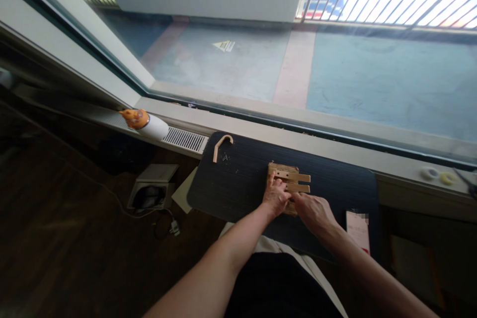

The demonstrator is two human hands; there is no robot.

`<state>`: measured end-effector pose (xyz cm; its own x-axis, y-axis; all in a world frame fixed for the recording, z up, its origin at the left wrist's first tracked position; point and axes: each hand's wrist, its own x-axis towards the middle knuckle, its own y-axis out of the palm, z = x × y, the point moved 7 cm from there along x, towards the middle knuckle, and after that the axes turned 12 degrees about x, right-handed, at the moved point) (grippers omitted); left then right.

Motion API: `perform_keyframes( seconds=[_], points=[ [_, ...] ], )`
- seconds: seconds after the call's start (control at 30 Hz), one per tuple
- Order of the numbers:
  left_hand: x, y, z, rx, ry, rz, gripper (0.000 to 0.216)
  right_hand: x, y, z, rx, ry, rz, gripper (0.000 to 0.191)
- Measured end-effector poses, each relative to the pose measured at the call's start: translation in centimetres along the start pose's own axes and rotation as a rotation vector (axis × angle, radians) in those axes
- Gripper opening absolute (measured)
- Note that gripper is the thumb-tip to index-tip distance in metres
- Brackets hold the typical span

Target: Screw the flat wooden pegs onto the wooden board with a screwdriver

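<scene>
A rough-edged wooden block lies on the dark table, with light wooden strips across it. The upper strip has small dark holes, and the lower strip runs below it; both stick out past the block's right side. My left hand bears down on the block's left part, its index finger reaching up to the upper strip and the other fingers bent over the wood. Close beside it, my right hand is closed at the block's lower right; whatever its fingers pinch is hidden.
On the dark table are a hooked wooden piece, small metal bits and a phone. A white bottle with an orange top stands by the sill. Tape rolls lie at right; a cable trails on the floor.
</scene>
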<state>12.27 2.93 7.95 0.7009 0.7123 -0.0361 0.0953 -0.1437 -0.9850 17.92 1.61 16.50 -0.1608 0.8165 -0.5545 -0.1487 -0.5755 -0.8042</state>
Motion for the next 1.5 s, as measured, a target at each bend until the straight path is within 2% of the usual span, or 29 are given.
perform_keyframes(
  seconds=[0.47,0.8,1.07,1.27,1.5],
  points=[
    [0.0,-0.3,0.0,-0.001,0.0,0.006,0.017,-0.7,-0.6,-0.2,-0.008,-0.035,0.013,0.03],
    [0.1,-0.2,-0.1,0.008,0.005,0.003,0.017,-0.1,0.2,-0.3,-0.01,0.008,0.008,0.028],
    [0.1,-0.3,0.0,0.012,0.005,0.018,0.015,-0.6,-0.1,-0.6,-0.014,-0.048,0.014,0.034],
    [0.0,-0.5,0.1,0.034,0.034,0.028,0.016,-1.0,0.0,-1.7,-0.017,-0.03,0.014,0.034],
    [0.0,-0.3,0.1,0.041,0.028,0.044,0.015,-1.5,0.2,-1.2,-0.007,-0.023,0.022,0.033]
  ],
)
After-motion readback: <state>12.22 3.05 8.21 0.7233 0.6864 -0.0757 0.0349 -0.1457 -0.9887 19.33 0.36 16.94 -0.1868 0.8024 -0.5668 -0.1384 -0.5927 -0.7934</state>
